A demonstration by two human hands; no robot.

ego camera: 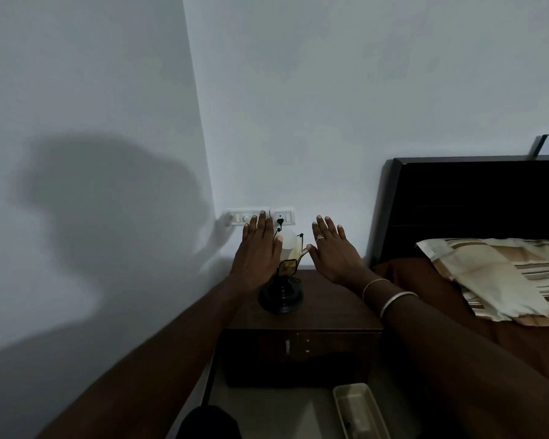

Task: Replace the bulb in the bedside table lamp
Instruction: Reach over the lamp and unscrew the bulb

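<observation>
Lamp (281,291) sits on the wooden surface (330,308) next to the bed (457,280), white bulb (288,239) on top, plug in the wall socket (282,216). My left hand (256,255) and right hand (335,251) hover either side of the bulb, fingers flat and spread, each grip wide and holding nothing. Small tray (358,410) down on the floor.

Left hand (256,253) hides lamp (281,293) stem's left side; tray (360,410) below bedside table (301,343) cut by bottom edge, contents too dark.
</observation>
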